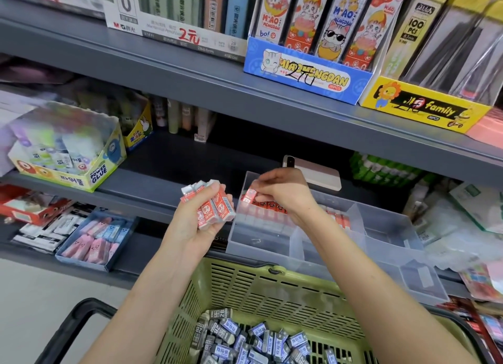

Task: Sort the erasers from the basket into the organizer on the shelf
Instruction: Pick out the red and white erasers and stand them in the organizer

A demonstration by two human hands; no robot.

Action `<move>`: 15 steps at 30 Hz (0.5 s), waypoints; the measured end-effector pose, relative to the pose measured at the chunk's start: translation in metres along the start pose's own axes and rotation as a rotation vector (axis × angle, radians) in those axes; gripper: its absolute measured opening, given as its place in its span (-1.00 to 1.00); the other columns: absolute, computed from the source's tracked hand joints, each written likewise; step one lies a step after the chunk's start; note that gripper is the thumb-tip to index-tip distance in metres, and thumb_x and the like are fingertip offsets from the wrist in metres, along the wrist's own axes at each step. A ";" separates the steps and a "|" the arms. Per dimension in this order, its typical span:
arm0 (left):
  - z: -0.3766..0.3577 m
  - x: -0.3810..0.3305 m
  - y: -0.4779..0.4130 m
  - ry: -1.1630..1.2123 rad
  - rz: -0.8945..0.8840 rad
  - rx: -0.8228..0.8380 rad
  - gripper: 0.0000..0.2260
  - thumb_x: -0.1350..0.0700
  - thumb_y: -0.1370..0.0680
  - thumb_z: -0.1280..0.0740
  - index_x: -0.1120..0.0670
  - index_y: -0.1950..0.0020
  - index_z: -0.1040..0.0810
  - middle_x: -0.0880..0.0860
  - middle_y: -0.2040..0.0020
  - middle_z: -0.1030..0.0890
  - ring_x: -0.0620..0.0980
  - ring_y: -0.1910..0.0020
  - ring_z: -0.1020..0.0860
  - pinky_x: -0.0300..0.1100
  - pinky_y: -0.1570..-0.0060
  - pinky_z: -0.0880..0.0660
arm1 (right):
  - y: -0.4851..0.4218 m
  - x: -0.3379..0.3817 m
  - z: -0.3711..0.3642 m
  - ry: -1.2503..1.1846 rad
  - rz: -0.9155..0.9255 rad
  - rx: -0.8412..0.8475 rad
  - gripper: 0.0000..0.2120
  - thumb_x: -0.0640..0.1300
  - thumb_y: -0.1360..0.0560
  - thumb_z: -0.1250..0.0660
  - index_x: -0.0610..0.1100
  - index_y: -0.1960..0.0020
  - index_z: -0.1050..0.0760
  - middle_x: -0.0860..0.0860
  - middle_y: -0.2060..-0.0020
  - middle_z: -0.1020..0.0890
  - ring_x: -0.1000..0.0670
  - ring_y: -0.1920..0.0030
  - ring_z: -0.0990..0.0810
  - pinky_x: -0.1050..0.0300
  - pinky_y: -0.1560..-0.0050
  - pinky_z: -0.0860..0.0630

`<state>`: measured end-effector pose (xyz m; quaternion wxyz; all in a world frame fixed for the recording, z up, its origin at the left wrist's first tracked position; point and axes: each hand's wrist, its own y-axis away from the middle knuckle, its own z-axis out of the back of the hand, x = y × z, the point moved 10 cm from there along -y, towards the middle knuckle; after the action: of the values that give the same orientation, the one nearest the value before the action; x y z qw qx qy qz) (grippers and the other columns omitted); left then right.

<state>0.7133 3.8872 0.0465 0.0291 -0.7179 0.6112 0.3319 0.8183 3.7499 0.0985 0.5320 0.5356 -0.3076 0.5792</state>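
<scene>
Grey shelf, stationery shop. Our left hand clamped a bundle of red erasers. At three o'clock, our right hand pinched a lone eraser above the clear organizer. Green basket, six o'clock.

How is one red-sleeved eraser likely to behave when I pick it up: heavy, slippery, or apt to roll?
Probably light: the left hand holds several red-sleeved erasers at once. Its flat, blocky faces suggest it will not roll. The sleeve looks glossy, so the pinched eraser in the right hand might slip a little.
</scene>
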 end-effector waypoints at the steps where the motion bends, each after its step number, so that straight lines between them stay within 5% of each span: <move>1: 0.000 0.000 0.000 -0.006 -0.001 0.000 -0.61 0.22 -0.23 -0.48 0.14 -0.03 -0.56 0.09 0.21 -0.71 0.03 0.22 -0.69 -0.15 0.36 -0.59 | -0.003 -0.004 -0.003 0.027 -0.009 -0.012 -0.85 -0.38 -0.39 -0.44 -0.32 0.05 -0.58 -0.10 0.29 -0.66 0.02 0.38 -0.64 0.15 0.17 -0.64; 5: -0.001 0.000 0.000 -0.004 -0.002 0.001 -0.59 0.22 -0.22 -0.49 0.13 -0.05 -0.56 0.09 0.20 -0.71 0.02 0.22 -0.69 -0.15 0.35 -0.59 | -0.010 -0.011 -0.010 0.205 0.000 -0.030 -0.95 -0.30 -0.41 -0.44 -0.18 0.18 -0.61 -0.12 0.28 -0.66 0.03 0.39 -0.63 0.10 0.13 -0.64; 10: 0.001 -0.001 0.001 0.001 -0.016 -0.010 -0.59 0.21 -0.22 -0.49 0.12 -0.04 -0.57 0.08 0.20 -0.71 0.03 0.20 -0.70 -0.14 0.35 -0.59 | -0.003 0.005 -0.011 0.394 0.126 -0.082 -0.84 -0.27 -0.43 -0.42 -0.26 0.00 -0.62 -0.06 0.25 -0.66 0.02 0.33 -0.63 0.17 0.16 -0.62; 12: 0.002 -0.002 0.001 0.009 -0.031 -0.016 -0.59 0.21 -0.21 -0.49 0.11 -0.05 -0.57 0.07 0.20 -0.71 0.03 0.19 -0.69 -0.13 0.34 -0.59 | 0.016 0.028 -0.011 0.529 0.290 -0.172 -0.89 -0.16 -0.47 -0.38 -0.18 0.08 -0.65 -0.03 0.20 -0.68 0.02 0.21 -0.62 0.14 0.09 -0.56; 15: 0.000 -0.006 0.000 0.002 -0.070 0.014 -0.65 0.20 -0.24 -0.49 0.10 0.00 -0.57 0.06 0.21 -0.70 0.01 0.18 -0.69 -0.13 0.30 -0.60 | 0.055 0.045 -0.027 0.449 0.405 -0.103 -0.80 0.10 -0.44 -0.36 0.03 0.29 -0.60 0.15 0.43 -0.61 0.19 0.34 -0.56 0.22 0.24 -0.48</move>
<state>0.7133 3.8917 0.0496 0.0451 -0.7391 0.5879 0.3258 0.7645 3.7740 0.1461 0.4871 0.2941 -0.3118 0.7609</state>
